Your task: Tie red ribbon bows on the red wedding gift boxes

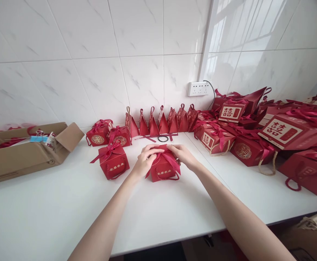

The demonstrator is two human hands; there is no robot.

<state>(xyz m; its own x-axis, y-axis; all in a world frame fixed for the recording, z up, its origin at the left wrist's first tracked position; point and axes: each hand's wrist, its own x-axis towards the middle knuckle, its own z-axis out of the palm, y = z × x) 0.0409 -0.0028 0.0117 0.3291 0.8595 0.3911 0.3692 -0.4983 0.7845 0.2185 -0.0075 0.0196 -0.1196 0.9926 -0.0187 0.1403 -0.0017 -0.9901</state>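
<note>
A small red gift box (161, 171) with gold lettering and a rope handle stands on the white table in front of me. A dark pink ribbon (172, 162) lies across its top, one tail hanging over the right front. My left hand (146, 159) grips the upper left of the box, fingers bent over its top flaps. From the other side, my right hand (183, 156) holds the upper right edge; some of its fingers are hidden behind the box. Just left of my left hand, a similar box (114, 163) stands with its ribbon tied in a bow.
Two more ribboned boxes (100, 133) and a row of red triangular boxes (162, 121) stand along the wall. Ribbon scraps and a black ring (163, 139) lie before them. Many red boxes (240, 145) are piled right; an open cardboard carton (38, 159) sits left. A power strip (198, 89) is wall-mounted.
</note>
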